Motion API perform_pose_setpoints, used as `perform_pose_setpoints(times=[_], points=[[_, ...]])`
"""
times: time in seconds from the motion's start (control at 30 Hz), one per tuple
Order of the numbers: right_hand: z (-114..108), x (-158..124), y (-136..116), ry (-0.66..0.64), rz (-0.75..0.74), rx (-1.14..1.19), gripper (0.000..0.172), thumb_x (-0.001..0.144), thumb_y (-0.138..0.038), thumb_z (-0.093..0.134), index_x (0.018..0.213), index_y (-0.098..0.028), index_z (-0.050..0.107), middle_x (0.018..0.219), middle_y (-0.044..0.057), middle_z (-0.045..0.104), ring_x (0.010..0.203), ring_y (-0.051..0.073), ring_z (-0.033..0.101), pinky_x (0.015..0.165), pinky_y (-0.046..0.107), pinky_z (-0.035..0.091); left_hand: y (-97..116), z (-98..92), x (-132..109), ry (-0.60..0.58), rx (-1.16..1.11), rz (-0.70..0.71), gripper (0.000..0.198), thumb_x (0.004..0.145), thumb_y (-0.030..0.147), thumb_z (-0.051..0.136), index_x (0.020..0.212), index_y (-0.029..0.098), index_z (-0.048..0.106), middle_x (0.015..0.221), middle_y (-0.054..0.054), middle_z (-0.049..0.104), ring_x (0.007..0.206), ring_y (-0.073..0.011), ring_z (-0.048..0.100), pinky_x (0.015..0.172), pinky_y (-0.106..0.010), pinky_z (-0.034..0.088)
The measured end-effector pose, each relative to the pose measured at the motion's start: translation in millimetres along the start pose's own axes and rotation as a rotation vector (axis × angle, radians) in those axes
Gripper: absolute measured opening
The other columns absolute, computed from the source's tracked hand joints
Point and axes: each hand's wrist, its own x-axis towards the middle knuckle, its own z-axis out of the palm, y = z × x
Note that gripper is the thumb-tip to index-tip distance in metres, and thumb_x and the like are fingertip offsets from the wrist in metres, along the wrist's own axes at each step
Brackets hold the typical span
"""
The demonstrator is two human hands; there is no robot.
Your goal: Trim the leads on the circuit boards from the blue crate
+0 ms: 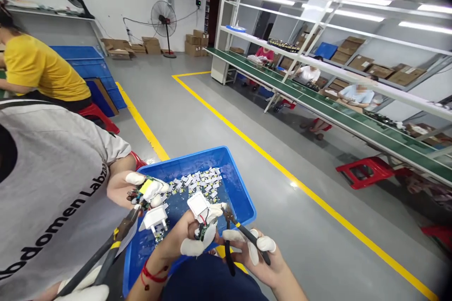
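Observation:
My left hand [193, 235], with white finger cots and a red string at the wrist, is closed around a white charger shell [198, 204] and a small circuit board with wires [202, 230]. My right hand [261, 255] grips black-handled cutting pliers [243, 233], whose jaws touch the shell's right edge. Both hands hover over a blue bin [243, 188] holding several small white parts. At left, a co-worker in a grey shirt holds a circuit board [146, 189] in one gloved hand. That co-worker's own pliers [109, 247] reach to just beside a white plug housing [155, 218].
A yellow line [268, 157] runs across the grey floor. A green conveyor line [318, 101] with seated people stands at right, with red stools [365, 171] beside it. A person in a yellow shirt [38, 68] sits far left. Fans and cardboard boxes line the back wall.

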Motion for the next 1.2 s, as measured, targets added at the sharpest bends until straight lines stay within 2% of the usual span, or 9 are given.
perform_pose_setpoints(times=[0.27,0.37,0.47,0.6,0.7,0.8,0.93,1.07,1.2], points=[[-7,-4,9,0.066,0.007,0.068,0.015,0.06,-0.031,0.075,0.069,-0.024,0.065,0.097,0.008,0.075,0.098,0.03,0.067,0.09,0.05,0.048,5,-2.0,20,0.016,0.174,-0.05,0.059,0.052,0.065,0.08,0.08,0.015,0.063,0.064,-0.003,0.065,0.062,-0.0159,0.058,0.061,-0.025,0.047],[-12,-7,11,0.105,-0.032,0.023,0.011,0.06,-0.03,0.074,0.067,-0.024,0.067,0.101,0.008,0.074,0.108,0.032,0.063,0.096,0.053,0.044,10,-7.3,31,0.15,0.359,-0.045,0.07,0.056,0.073,0.07,0.093,0.013,0.063,0.072,-0.007,0.068,0.067,-0.0197,0.061,0.066,-0.031,0.051],[-19,-14,11,0.164,-0.072,-0.08,0.009,0.059,-0.022,0.075,0.065,-0.024,0.069,0.103,0.009,0.074,0.126,0.033,0.05,0.1,0.053,0.041,12,-16.2,43,0.296,0.603,-0.015,0.063,0.057,0.062,0.072,0.095,0.012,0.066,0.082,-0.01,0.069,0.081,-0.0264,0.063,0.083,-0.043,0.052],[-39,-32,11,0.265,-0.155,-0.425,0.015,0.063,-0.037,0.078,0.064,-0.024,0.07,0.125,0.008,0.065,0.139,0.031,0.034,0.107,0.049,0.036,14,-20.3,44,0.408,0.867,0.011,0.052,0.06,0.036,0.073,0.107,0.014,0.067,0.102,-0.013,0.067,0.108,-0.036,0.055,0.104,-0.059,0.035],[-59,-48,8,0.276,-0.279,-0.714,0.018,0.075,-0.042,0.069,0.069,-0.025,0.07,0.127,0.009,0.064,0.136,0.031,0.039,0.106,0.051,0.038,15,-8.6,33,0.412,0.979,0.031,0.061,0.065,0.027,0.065,0.124,0.013,0.058,0.118,-0.016,0.061,0.12,-0.0354,0.05,0.108,-0.056,0.034],[-65,-62,-3,0.219,-0.488,-1.177,0.008,0.082,-0.026,0.061,0.075,-0.024,0.066,0.13,0.009,0.061,0.129,0.029,0.048,0.1,0.051,0.046,18,12.2,17,0.383,1.105,0.059,0.061,0.073,0.029,0.06,0.132,0.014,0.05,0.127,-0.018,0.056,0.121,-0.0321,0.052,0.106,-0.052,0.04],[-37,-75,-23,0.208,-0.687,-1.771,0.008,0.079,-0.014,0.057,0.081,-0.021,0.062,0.132,0.012,0.056,0.117,0.027,0.055,0.09,0.042,0.054,29,40.6,-3,0.31,1.2,0.107,0.061,0.075,0.029,0.06,0.134,0.019,0.046,0.128,-0.014,0.057,0.117,-0.0292,0.057,0.097,-0.045,0.05],[0,-84,-44,0.247,-0.669,-2.034,0.04,0.082,-0.012,0.049,0.119,-0.025,0.059,0.12,0.011,0.06,0.1,0.023,0.061,0.08,0.034,0.059,45,61.7,-15,0.243,1.275,0.22,0.062,0.076,0.028,0.061,0.135,0.025,0.041,0.12,-0.01,0.062,0.109,-0.0256,0.062,0.091,-0.04,0.054],[14,-89,-62,0.016,-0.598,-2.291,0.062,0.07,-0.011,0.056,0.131,-0.019,0.051,0.114,0.012,0.062,0.091,0.021,0.062,0.073,0.025,0.059,57,74.1,-22,0.32,1.307,0.23,0.062,0.074,0.024,0.062,0.133,0.028,0.041,0.107,-0.005,0.065,0.095,-0.0227,0.067,0.081,-0.038,0.057]])
